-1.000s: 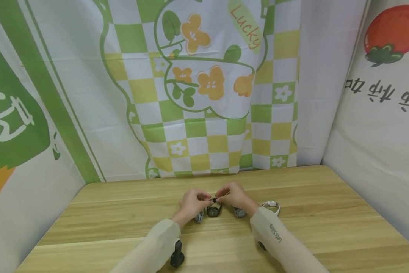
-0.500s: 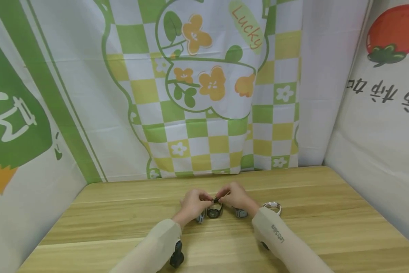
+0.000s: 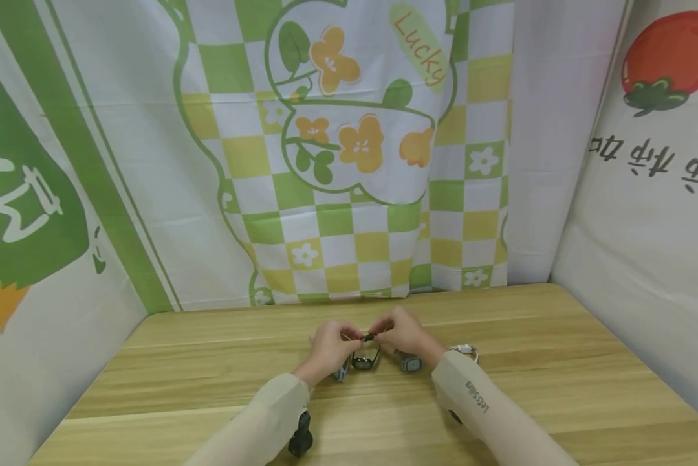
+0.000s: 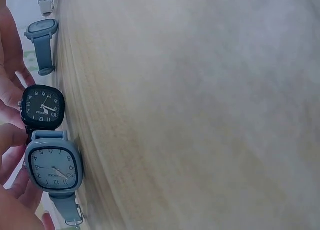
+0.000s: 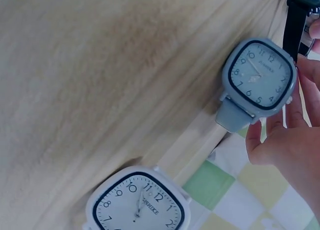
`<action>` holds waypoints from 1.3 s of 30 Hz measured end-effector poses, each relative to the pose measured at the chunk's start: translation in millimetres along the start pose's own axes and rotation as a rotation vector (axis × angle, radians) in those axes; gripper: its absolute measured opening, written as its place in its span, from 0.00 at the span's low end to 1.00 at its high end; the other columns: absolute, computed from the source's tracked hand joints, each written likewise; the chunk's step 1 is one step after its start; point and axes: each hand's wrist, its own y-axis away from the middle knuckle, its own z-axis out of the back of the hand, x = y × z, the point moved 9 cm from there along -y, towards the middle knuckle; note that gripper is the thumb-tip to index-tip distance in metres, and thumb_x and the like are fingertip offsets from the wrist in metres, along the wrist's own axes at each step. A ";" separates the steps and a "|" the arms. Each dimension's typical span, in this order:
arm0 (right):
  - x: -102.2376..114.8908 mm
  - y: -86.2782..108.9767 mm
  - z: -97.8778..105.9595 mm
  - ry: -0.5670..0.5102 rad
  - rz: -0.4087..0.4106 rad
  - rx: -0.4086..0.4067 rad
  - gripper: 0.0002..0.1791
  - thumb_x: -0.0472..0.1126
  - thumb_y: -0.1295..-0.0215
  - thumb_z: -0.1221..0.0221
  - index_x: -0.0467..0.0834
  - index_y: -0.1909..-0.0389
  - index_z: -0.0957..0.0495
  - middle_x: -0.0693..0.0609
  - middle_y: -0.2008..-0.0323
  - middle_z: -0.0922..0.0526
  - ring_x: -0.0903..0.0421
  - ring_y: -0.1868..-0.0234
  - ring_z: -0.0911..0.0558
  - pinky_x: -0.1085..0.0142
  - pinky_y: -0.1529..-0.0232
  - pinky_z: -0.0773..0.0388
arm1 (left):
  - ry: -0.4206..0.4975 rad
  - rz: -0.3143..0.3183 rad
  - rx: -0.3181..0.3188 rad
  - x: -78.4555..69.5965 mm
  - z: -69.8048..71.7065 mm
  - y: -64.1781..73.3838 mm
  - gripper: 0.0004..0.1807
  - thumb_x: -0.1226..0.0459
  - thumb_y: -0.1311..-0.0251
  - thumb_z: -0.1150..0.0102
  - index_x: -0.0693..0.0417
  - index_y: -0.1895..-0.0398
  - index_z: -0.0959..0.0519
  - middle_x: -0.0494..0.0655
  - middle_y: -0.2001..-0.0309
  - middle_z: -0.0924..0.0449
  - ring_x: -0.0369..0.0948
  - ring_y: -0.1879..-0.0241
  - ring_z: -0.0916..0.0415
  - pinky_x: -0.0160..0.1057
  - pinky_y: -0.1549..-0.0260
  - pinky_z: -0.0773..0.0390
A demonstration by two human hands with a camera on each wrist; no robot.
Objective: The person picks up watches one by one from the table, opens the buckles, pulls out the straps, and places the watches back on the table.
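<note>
A black watch (image 3: pixel 363 364) stands between my hands, its dark strap forming a loop. My left hand (image 3: pixel 330 343) pinches the strap at the loop's far side, and my right hand (image 3: pixel 405 333) pinches it from the other side. In the left wrist view the black square watch face (image 4: pixel 44 107) shows pale numerals. Close beside it on the left is a blue-grey watch (image 3: pixel 341 370). Another blue-grey watch (image 5: pixel 260 77) lies by my right hand, near the palm's underside. The pinched strap ends are partly hidden by fingertips.
A white watch (image 3: pixel 464 352) lies beyond my right forearm. The watches sit in a row on a wood-grain table (image 3: pixel 209 362). A patterned cloth (image 3: pixel 349 194) hangs behind the table's back edge, with printed sheets on both sides.
The black watch has tipped so its face shows at a steeper angle and its strap loop looks more open. Both hands keep their pinch and hardly move.
</note>
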 end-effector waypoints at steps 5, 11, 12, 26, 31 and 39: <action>0.0 -0.7 1.7 -0.017 -0.002 0.004 0.07 0.27 0.36 0.34 0.33 0.59 0.10 0.42 0.61 0.08 0.50 0.58 0.11 0.59 0.55 0.15 | 0.017 -0.019 -0.005 -0.7 1.3 -0.9 0.02 0.71 0.41 0.28 0.57 0.65 0.10 0.48 0.67 0.10 0.45 0.65 0.11 0.68 0.38 0.39; 2.3 -0.7 3.2 -0.048 -0.001 -0.008 0.08 0.27 0.36 0.35 0.32 0.58 0.11 0.41 0.62 0.08 0.52 0.60 0.11 0.60 0.57 0.15 | 0.089 -0.025 -0.008 -0.6 2.4 -2.1 0.03 0.74 0.41 0.30 0.63 0.64 0.11 0.51 0.68 0.12 0.42 0.69 0.14 0.40 0.60 0.18; 3.1 -0.8 3.4 -0.054 0.000 -0.012 0.08 0.27 0.36 0.35 0.31 0.58 0.11 0.40 0.62 0.08 0.52 0.60 0.12 0.61 0.57 0.15 | 0.104 -0.030 -0.010 -0.5 2.4 -2.8 0.03 0.75 0.40 0.31 0.64 0.64 0.12 0.51 0.68 0.12 0.41 0.69 0.15 0.37 0.65 0.18; 6.6 -1.7 11.9 -0.121 -0.081 -0.081 0.07 0.30 0.30 0.35 0.33 0.54 0.12 0.40 0.56 0.09 0.49 0.55 0.12 0.53 0.50 0.15 | 0.150 -0.029 -0.053 -4.9 11.7 -10.4 0.03 0.75 0.37 0.32 0.66 0.62 0.12 0.56 0.64 0.11 0.46 0.66 0.13 0.38 0.66 0.16; 7.4 -2.0 13.3 -0.194 -0.087 -0.091 0.09 0.29 0.28 0.37 0.30 0.52 0.13 0.37 0.55 0.10 0.47 0.57 0.11 0.58 0.53 0.12 | 0.158 -0.017 -0.051 -6.6 13.8 -11.9 0.04 0.74 0.36 0.32 0.64 0.61 0.11 0.55 0.63 0.11 0.46 0.65 0.12 0.39 0.67 0.15; 6.2 -1.9 9.2 -0.336 -0.132 -0.061 0.13 0.31 0.23 0.41 0.25 0.47 0.17 0.30 0.52 0.14 0.45 0.59 0.11 0.54 0.51 0.12 | 0.192 -0.007 -0.065 -10.4 18.3 -12.0 0.04 0.74 0.35 0.32 0.64 0.60 0.11 0.56 0.59 0.11 0.47 0.63 0.12 0.40 0.65 0.14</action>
